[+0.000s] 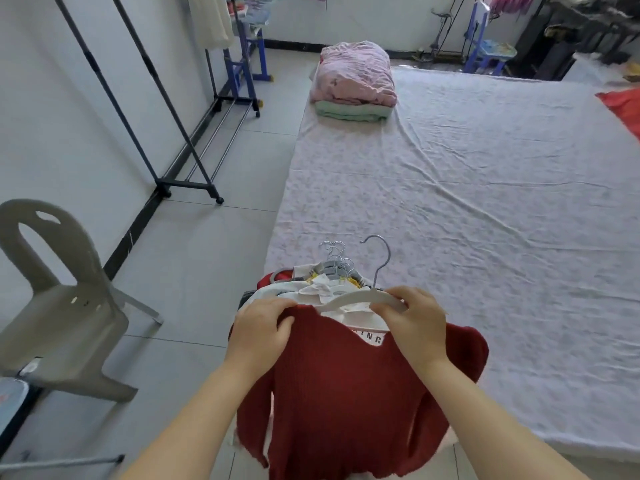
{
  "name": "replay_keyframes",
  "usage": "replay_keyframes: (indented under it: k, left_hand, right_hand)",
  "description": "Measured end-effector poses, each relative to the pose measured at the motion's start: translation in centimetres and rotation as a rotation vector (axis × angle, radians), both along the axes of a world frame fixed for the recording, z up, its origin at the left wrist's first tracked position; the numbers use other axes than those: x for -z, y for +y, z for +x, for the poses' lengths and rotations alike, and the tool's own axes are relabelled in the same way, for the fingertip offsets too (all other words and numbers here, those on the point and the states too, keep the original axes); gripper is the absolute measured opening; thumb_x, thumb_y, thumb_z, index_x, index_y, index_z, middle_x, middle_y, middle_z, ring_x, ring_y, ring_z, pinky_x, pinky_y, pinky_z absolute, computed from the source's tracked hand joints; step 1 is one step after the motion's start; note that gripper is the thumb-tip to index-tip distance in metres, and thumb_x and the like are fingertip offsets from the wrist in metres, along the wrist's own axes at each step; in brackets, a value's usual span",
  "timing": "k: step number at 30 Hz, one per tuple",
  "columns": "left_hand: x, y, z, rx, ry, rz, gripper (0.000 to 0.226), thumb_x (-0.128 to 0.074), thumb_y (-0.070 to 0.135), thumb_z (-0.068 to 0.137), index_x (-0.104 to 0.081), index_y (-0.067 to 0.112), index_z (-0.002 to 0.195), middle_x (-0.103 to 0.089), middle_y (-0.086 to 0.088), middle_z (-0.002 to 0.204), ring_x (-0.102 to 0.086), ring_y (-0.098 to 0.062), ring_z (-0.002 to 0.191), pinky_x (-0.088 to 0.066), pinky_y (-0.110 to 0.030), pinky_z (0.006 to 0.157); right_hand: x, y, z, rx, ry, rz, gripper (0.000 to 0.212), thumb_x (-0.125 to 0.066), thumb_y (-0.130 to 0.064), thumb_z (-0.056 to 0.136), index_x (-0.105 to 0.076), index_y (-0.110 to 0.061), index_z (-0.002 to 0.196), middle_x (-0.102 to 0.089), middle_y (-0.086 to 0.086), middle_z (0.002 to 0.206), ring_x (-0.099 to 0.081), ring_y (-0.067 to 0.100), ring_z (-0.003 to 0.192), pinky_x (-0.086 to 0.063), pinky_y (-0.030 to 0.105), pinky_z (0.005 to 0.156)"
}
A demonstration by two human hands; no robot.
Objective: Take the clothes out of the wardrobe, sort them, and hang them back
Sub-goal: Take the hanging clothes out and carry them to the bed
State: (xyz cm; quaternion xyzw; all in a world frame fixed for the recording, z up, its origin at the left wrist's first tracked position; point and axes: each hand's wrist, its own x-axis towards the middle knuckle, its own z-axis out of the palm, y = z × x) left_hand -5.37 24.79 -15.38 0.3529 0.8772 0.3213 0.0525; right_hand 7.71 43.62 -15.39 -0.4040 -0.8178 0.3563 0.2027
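Risking a stretched neckline

We are holding the red sweater [346, 393] below both hands: left hand [263, 332] gripping its shoulder, right hand [414, 323] pinching the white hanger [367, 295] between them. Tugging unevenly could be stretching the collar.

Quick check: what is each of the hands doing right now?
Left hand: grips the neckline of the dark red ribbed sweater.
Right hand: pinches the white plastic hanger.
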Motion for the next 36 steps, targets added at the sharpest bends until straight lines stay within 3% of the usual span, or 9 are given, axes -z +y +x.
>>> replay_keyframes:
  k: [4,7,10,14,22,28,30,36]
  left_hand:
    - [1.4,4.1,-3.3,-0.042,-0.039,-0.057,0.033,-0.065,0.002,0.075,-0.069,0.014,0.105,-0.068,0.001,0.107,-0.058,-0.016,0.104,-0.037,-0.026,0.089]
    - [2.4,6.4,-4.7,-0.1,-0.097,-0.136,0.039,-0.061,0.007,0.082,-0.059,0.013,0.121,-0.059,-0.001,0.122,-0.052,-0.02,0.116,-0.032,-0.024,0.096]
    - [2.7,8.2,-5.2,-0.088,-0.115,-0.185,0.038,-0.059,0.01,0.084,-0.058,0.017,0.122,-0.057,0.002,0.123,-0.049,-0.018,0.118,-0.032,-0.027,0.099]
    - [2.9,9.5,-5.3,-0.063,-0.144,-0.217,0.039,-0.058,0.011,0.085,-0.058,0.024,0.121,-0.056,0.01,0.123,-0.046,-0.012,0.12,-0.029,-0.025,0.1]
    - [2.5,13.4,-5.4,0.13,-0.101,-0.479,0.047,-0.052,0.033,0.09,-0.042,0.024,0.136,-0.046,0.006,0.136,-0.04,-0.015,0.127,-0.03,-0.031,0.104]
    - [0.8,17.4,-3.7,0.433,0.039,-0.501,0.045,-0.049,0.036,0.091,-0.043,0.025,0.134,-0.049,0.007,0.133,-0.043,-0.014,0.123,-0.033,-0.029,0.098]
    - [0.4,18.6,-2.8,0.542,0.068,-0.475,0.043,-0.048,0.035,0.091,-0.044,0.027,0.133,-0.049,0.009,0.132,-0.043,-0.013,0.122,-0.035,-0.026,0.096]
    - [-0.8,20.4,2.4,0.982,0.22,-0.514,0.05,-0.046,0.037,0.092,-0.034,0.027,0.139,-0.043,0.006,0.139,-0.04,-0.017,0.127,-0.033,-0.031,0.102]
  right_hand:
    - [3.1,4.6,-5.0,-0.045,-0.094,-0.078,0.016,-0.075,-0.027,0.072,-0.072,-0.024,0.088,-0.064,-0.004,0.086,-0.055,0.017,0.091,-0.035,0.024,0.07]
    - [5.7,7.7,-8.3,-0.152,-0.251,-0.107,0.033,-0.068,-0.029,0.081,-0.064,-0.019,0.112,-0.062,0.002,0.107,-0.053,0.02,0.108,-0.041,0.029,0.083]
    - [7.1,9.8,-9.8,-0.234,-0.398,-0.123,0.037,-0.065,-0.028,0.084,-0.059,-0.018,0.119,-0.059,0.005,0.117,-0.049,0.022,0.114,-0.039,0.031,0.087]
    - [8.6,10.3,-8.2,-0.257,-0.409,-0.135,0.031,-0.063,-0.027,0.083,-0.065,-0.016,0.112,-0.065,0.001,0.107,-0.056,0.02,0.105,-0.04,0.028,0.08]
    - [8.1,10.8,-2.6,-0.174,-0.491,-0.192,0.043,-0.062,-0.03,0.086,-0.054,-0.015,0.126,-0.056,0.0,0.126,-0.049,0.016,0.118,-0.038,0.026,0.098]
    - [5.5,10.1,2.3,0.031,-0.483,-0.209,0.041,-0.062,-0.033,0.084,-0.056,-0.017,0.121,-0.057,-0.001,0.12,-0.051,0.018,0.116,-0.042,0.03,0.095]
    - [4.5,9.0,4.5,0.121,-0.502,-0.208,0.046,-0.061,-0.034,0.086,-0.052,-0.015,0.126,-0.053,0.002,0.126,-0.047,0.021,0.12,-0.04,0.032,0.099]
    - [1.6,1.3,12.7,0.541,-0.531,-0.293,0.052,-0.057,-0.033,0.087,-0.044,-0.013,0.133,-0.045,0.008,0.134,-0.042,0.023,0.124,-0.036,0.03,0.102]
